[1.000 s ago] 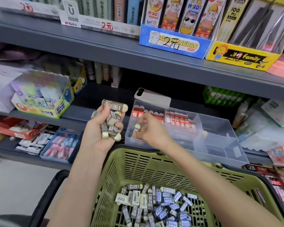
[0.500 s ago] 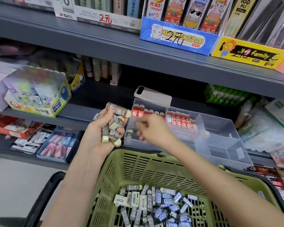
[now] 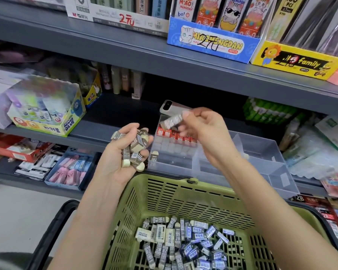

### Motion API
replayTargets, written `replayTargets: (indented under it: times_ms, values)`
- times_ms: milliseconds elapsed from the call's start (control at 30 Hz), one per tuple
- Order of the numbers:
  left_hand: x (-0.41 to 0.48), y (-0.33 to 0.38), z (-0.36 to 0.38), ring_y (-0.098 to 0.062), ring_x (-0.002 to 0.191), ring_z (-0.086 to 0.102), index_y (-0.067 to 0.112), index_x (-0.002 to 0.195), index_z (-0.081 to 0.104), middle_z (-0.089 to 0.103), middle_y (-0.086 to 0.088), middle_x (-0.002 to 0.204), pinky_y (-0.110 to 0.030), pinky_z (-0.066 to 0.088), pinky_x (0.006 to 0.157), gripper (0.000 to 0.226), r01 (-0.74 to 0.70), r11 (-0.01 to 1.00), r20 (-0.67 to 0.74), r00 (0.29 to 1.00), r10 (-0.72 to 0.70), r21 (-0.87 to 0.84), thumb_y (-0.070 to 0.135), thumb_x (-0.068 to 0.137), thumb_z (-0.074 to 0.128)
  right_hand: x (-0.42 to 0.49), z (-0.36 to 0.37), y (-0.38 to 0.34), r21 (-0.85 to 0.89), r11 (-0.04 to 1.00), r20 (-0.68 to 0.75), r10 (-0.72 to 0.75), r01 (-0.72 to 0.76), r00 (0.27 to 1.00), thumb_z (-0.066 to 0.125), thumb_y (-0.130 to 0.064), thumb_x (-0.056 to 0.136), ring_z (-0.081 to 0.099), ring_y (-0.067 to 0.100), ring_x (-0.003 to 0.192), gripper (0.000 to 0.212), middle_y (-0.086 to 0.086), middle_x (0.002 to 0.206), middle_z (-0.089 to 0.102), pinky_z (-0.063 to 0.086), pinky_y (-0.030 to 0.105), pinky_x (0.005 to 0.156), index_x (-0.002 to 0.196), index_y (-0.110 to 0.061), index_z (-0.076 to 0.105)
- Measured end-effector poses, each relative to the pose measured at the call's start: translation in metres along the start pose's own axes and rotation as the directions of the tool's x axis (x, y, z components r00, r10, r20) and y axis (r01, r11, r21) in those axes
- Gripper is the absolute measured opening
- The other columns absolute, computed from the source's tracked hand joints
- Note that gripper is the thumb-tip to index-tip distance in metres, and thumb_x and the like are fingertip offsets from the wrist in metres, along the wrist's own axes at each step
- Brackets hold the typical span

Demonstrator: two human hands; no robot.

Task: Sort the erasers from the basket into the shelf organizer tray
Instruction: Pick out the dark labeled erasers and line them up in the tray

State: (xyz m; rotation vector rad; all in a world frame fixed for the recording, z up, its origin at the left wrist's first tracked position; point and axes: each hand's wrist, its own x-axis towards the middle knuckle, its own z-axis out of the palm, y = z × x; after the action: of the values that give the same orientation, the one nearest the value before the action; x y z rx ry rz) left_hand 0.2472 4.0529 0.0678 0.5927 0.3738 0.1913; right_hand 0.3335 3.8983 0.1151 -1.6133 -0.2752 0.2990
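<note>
observation: the left grip is curled palm-up round a clutch of erasers in grey-brown sleeves, several ends poking out past the fingers. judged purpose: it serves as a ready stock, so the other hand need not dip into the basket for each piece. the right grip pinches a single eraser between thumb and fingertips; the eraser is blurred, and its print cannot be read. this eraser projects from the grip toward ten o'clock and is held in the air above the far left end of the organizer tray, apart from it. the tray stands on the shelf at twelve o'clock of the basket, just beyond its rim. a row of red-sleeved erasers fills the tray's far left compartment, directly under the pinched piece at its six o'clock. one grey-sleeved eraser stands in the near left compartment, at three o'clock of the left grip and just beside it. the compartments toward three o'clock show nothing inside. a phone lies behind the tray at its eleven o'clock. many loose erasers remain in the basket bottom at six o'clock, so the sorting is judged far from complete.
</note>
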Motion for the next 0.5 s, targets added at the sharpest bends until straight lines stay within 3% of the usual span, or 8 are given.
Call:
replayTargets:
  times_ms: [67, 133, 233, 333, 500]
  values:
    - [0.001, 0.002, -0.002, -0.024, 0.069, 0.068, 0.017, 0.068, 0.073, 0.064, -0.014, 0.093, -0.02, 0.045, 0.041, 0.014, -0.019, 0.999, -0.019, 1.0, 0.018, -0.033, 0.014, 0.07, 0.06, 0.001, -0.003, 0.005, -0.365, 0.931, 0.094, 0.055, -0.017, 0.994, 0.063, -0.008, 0.087, 0.059, 0.018, 0.052, 0.012, 0.009, 0.063, 0.064, 0.055, 0.029, 0.059, 0.088, 0.003, 0.064]
    - [0.002, 0.003, -0.004, -0.025, 0.069, 0.069, 0.017, 0.066, 0.074, 0.063, -0.014, 0.092, -0.019, 0.045, 0.042, 0.015, -0.026, 0.998, -0.036, 0.999, 0.025, -0.056, 0.013, 0.07, 0.06, -0.003, 0.005, 0.017, -0.579, 0.814, 0.158, 0.164, -0.043, 0.974, 0.063, -0.004, 0.087, 0.062, 0.016, 0.051, 0.008, 0.008, 0.063, 0.064, 0.057, 0.027, 0.06, 0.091, 0.003, 0.064]
    - [0.002, 0.003, -0.004, -0.025, 0.069, 0.069, 0.016, 0.067, 0.073, 0.064, -0.014, 0.091, -0.019, 0.045, 0.042, 0.014, -0.031, 0.997, -0.048, 0.998, 0.028, -0.069, 0.013, 0.07, 0.06, -0.005, 0.019, 0.033, -0.63, 0.771, 0.125, 0.215, -0.09, 0.969, 0.06, -0.002, 0.089, 0.064, 0.013, 0.055, 0.004, 0.006, 0.068, 0.064, 0.059, 0.032, 0.067, 0.087, -0.005, 0.058]
    - [0.003, 0.002, -0.003, -0.025, 0.068, 0.069, 0.014, 0.078, 0.069, 0.064, -0.014, 0.091, -0.02, 0.045, 0.041, 0.012, -0.03, 0.997, -0.055, 0.998, 0.026, -0.077, 0.013, 0.069, 0.061, -0.001, 0.03, 0.041, -0.706, 0.706, 0.093, 0.17, -0.055, 0.981, 0.062, -0.009, 0.088, 0.067, 0.022, 0.073, 0.009, 0.011, 0.076, 0.068, 0.055, 0.041, 0.079, 0.082, -0.009, 0.056]
    - [0.002, 0.001, -0.001, -0.026, 0.069, 0.069, 0.014, 0.074, 0.072, 0.065, -0.015, 0.091, -0.021, 0.046, 0.041, 0.012, -0.024, 0.998, -0.056, 0.998, 0.021, -0.056, 0.013, 0.068, 0.062, 0.002, 0.038, 0.044, -0.788, 0.615, 0.072, 0.105, -0.008, 0.992, 0.061, 0.001, 0.085, 0.067, 0.025, 0.078, 0.008, 0.012, 0.079, 0.067, 0.056, 0.039, 0.077, 0.078, -0.003, 0.06]
